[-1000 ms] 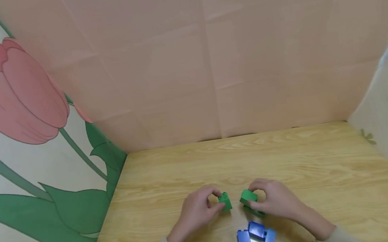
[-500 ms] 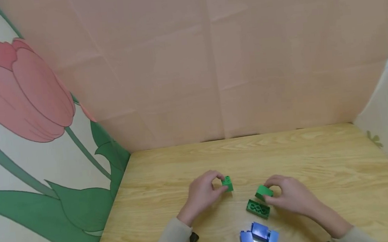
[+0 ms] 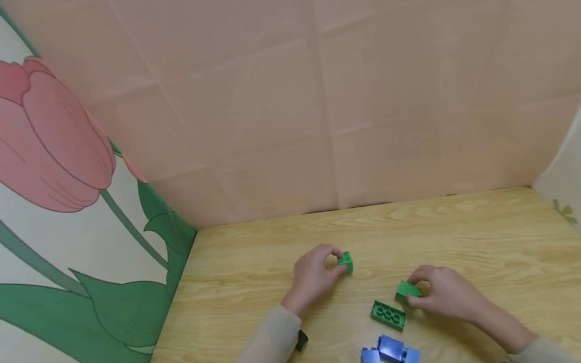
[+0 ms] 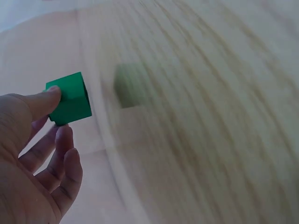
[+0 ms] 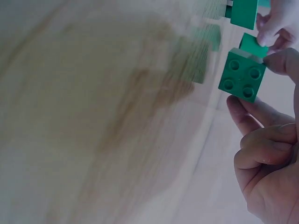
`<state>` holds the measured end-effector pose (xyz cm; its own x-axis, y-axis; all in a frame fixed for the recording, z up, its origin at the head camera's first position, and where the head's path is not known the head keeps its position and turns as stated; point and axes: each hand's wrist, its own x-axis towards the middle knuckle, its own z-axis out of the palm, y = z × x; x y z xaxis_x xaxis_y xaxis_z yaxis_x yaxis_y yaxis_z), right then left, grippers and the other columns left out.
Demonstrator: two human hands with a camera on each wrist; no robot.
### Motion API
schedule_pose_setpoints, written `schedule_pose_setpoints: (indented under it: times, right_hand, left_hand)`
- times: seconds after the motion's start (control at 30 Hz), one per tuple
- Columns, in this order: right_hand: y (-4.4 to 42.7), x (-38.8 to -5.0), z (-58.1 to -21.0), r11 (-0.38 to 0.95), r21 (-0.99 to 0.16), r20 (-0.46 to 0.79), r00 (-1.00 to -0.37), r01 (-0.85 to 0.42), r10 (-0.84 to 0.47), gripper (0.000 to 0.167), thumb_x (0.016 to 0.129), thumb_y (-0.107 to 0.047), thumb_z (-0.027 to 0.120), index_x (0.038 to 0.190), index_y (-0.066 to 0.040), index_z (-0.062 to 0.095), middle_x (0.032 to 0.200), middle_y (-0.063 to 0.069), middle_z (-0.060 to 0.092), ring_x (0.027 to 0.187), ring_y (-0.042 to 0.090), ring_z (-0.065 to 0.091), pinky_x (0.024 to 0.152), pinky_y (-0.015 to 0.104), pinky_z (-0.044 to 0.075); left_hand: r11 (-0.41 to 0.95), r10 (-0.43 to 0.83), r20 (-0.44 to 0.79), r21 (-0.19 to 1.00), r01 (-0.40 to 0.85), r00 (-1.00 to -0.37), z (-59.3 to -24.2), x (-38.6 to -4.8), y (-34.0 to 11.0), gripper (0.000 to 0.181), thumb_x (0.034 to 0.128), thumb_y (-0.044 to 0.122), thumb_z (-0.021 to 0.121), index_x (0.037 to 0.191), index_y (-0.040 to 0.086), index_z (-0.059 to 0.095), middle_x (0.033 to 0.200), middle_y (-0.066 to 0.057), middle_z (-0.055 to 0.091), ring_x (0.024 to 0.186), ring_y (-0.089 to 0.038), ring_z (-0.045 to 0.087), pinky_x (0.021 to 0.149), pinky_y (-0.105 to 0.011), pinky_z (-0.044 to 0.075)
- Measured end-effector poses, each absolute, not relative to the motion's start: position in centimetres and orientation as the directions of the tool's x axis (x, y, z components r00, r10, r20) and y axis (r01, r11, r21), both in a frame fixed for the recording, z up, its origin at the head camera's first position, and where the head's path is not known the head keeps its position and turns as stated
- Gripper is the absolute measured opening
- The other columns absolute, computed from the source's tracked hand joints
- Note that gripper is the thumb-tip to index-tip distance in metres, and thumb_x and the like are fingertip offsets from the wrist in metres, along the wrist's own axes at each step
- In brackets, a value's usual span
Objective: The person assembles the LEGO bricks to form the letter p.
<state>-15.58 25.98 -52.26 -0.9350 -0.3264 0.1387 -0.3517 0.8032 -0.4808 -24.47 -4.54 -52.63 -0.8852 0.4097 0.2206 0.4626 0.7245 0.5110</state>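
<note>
My left hand (image 3: 311, 275) pinches a small green toy brick (image 3: 346, 262) between thumb and fingers, studs up in the head view. The same brick (image 4: 71, 98) shows its smooth side in the left wrist view. Farther right, my right hand (image 3: 448, 294) pinches a second square green brick (image 3: 408, 291), its smooth face toward the head camera. Four-stud side and all, that brick (image 5: 241, 76) is plain in the right wrist view. Just left of it a longer green brick (image 3: 388, 315) lies on the table with its hollow underside up, touched by neither hand.
Nearer the front edge, several blue bricks (image 3: 392, 348) sit close together around a pale patch. All of this is on a wood-grain table (image 3: 255, 248). A pinkish sheet (image 3: 326, 115) stands behind, with a tulip-patterned panel (image 3: 49, 145) at the left and a whitish one at the right.
My left hand has moved forward, away from me, with its brick. The right hand has carried its brick rightward, off the longer green brick, which now shows fully. The head view has shifted slightly.
</note>
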Motion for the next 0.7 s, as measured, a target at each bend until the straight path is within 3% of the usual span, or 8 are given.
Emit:
schedule_pose_setpoints:
  times: [0.17,0.37,0.47,0.6,0.7]
  right_hand:
    - [26.5,-15.9,-52.7,0.799,-0.481,0.130,-0.931,-0.361,-0.342,0.025,0.084,-0.035,0.087,0.099,-0.017,0.077,0.100,-0.006,0.073,0.084,0.009,0.066,0.075,0.039,0.058]
    - [26.7,-15.8,-52.8,0.806,-0.485,0.101,-0.938,-0.338,-0.332,0.027,0.084,-0.036,0.087,0.100,-0.016,0.077,0.100,-0.005,0.074,0.084,0.008,0.065,0.076,0.041,0.059]
    - [26.9,-15.8,-52.8,0.807,-0.488,0.086,-0.939,-0.331,-0.333,0.029,0.084,-0.036,0.087,0.100,-0.015,0.077,0.101,-0.003,0.074,0.084,0.010,0.065,0.075,0.043,0.059]
    - [26.9,-15.8,-52.8,0.811,-0.494,0.071,-0.944,-0.314,-0.322,0.031,0.084,-0.037,0.087,0.102,-0.014,0.077,0.100,-0.003,0.074,0.086,0.013,0.066,0.077,0.045,0.059]
    - [26.8,-15.6,-52.6,0.814,-0.495,0.073,-0.949,-0.303,-0.308,0.035,0.084,-0.039,0.086,0.105,-0.013,0.076,0.102,-0.001,0.074,0.091,0.017,0.069,0.082,0.049,0.059]
  left_hand:
    - [0.738,0.385,0.216,0.511,0.440,-0.897,-53.5,-25.4,-3.8,0.020,0.0923,0.042,0.080,0.106,0.031,0.070,0.117,0.017,0.068,0.103,-0.008,0.067,0.087,-0.035,0.053]
    - [0.749,0.359,0.205,0.520,0.412,-0.911,-53.9,-25.8,-3.4,0.019,0.0914,0.042,0.081,0.104,0.032,0.070,0.118,0.017,0.069,0.102,-0.005,0.065,0.086,-0.036,0.053]
    - [0.741,0.343,0.181,0.551,0.384,-0.922,-54.0,-26.0,-3.3,0.020,0.0903,0.042,0.082,0.103,0.033,0.069,0.116,0.018,0.069,0.094,-0.007,0.065,0.084,-0.036,0.052]
    - [0.722,0.314,0.154,0.602,0.341,-0.937,-54.0,-26.2,-3.2,0.028,0.0882,0.040,0.085,0.110,0.031,0.069,0.114,0.018,0.069,0.100,-0.012,0.066,0.090,-0.039,0.051]
    - [0.707,0.302,0.139,0.631,0.319,-0.943,-53.9,-26.3,-3.1,0.038,0.0875,0.038,0.086,0.120,0.027,0.069,0.114,0.019,0.068,0.113,-0.014,0.064,0.098,-0.043,0.048]
